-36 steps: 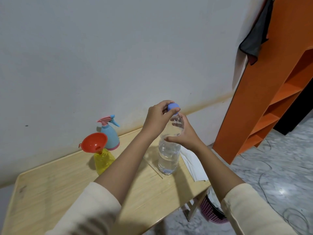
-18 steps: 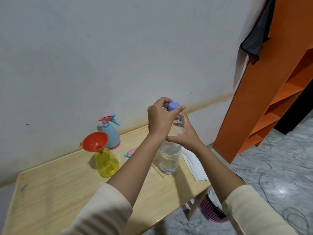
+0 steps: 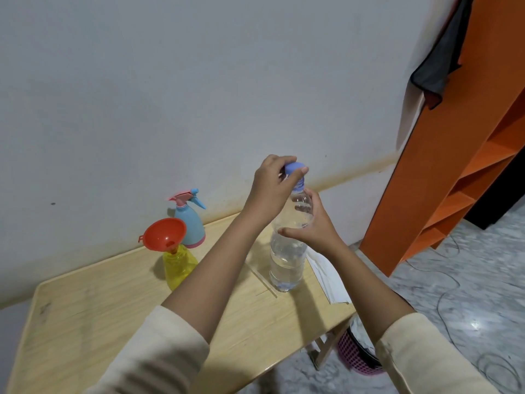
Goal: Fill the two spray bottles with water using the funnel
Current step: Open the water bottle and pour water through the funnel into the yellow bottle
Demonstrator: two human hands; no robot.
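A clear water bottle (image 3: 286, 260) stands upright on the wooden table (image 3: 85, 314), partly filled. My right hand (image 3: 315, 226) grips its upper body. My left hand (image 3: 272, 186) pinches the blue cap (image 3: 295, 168) just above the bottle's neck; whether the cap is off I cannot tell. To the left stands a yellow spray bottle (image 3: 179, 265) without its head, with an orange funnel (image 3: 163, 233) in its mouth. Behind it, by the wall, a blue spray bottle (image 3: 189, 223) carries a pink and blue trigger head.
A thin stick (image 3: 262, 281) and white papers (image 3: 329, 278) lie on the table near the water bottle. A pink basket (image 3: 355, 356) sits on the floor under the table's right edge. An orange shelf unit (image 3: 454, 172) stands at the right, cables on the floor.
My left hand has turned on the blue cap, fingers shifting round it. My forearm now hides the small pink and blue part seen on the table half a second ago. The bottle has stayed put.
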